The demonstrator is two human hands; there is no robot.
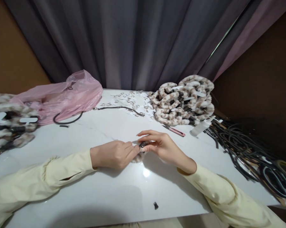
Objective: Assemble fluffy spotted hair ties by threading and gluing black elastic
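Black ribbed tubular piece [143,144] by a brown-and-white plush strip [137,158] sat pinched between left hand [116,154] and right hand [163,144], close work favouring a steady touch!

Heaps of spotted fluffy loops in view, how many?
2. Left heap: beside the pink bag, cut off by the frame. Right heap: behind the white bottle. The bag may hide more.
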